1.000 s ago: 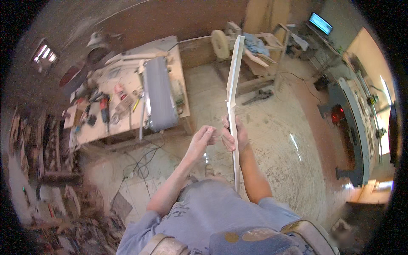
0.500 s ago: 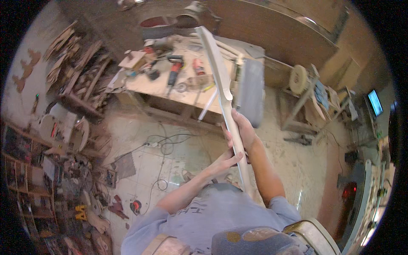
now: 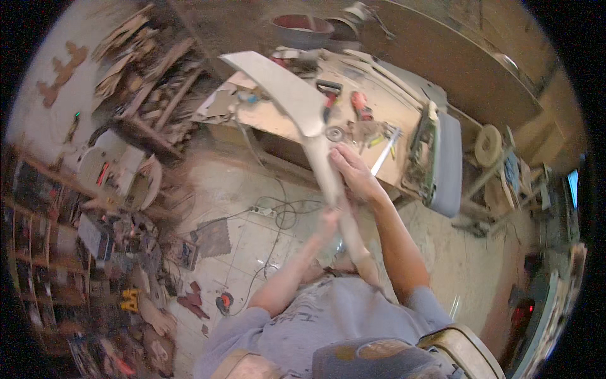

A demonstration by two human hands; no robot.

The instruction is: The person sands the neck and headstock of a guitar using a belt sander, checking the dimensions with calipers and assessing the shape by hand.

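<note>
Right-hand grip [image 3: 356, 174] grasps the right edge of a pale, curved wooden workpiece [image 3: 309, 123] at mid-length; left-hand grip [image 3: 328, 222] lies at the left edge, lower down, blurred, its closure impossible to tell; the workpiece extends obliquely in front of the person, broad end at upper left, narrow end near the grey shirt [image 3: 360, 309]; beyond it stands a cluttered tabletop [image 3: 268, 120], bearing a red-and-black power tool [image 3: 329, 101], partly covered by the workpiece; a belt sander [image 3: 447, 164] occupies the right end; a power strip [image 3: 264, 211] rests on the tiled floor [image 3: 246, 246].
</note>
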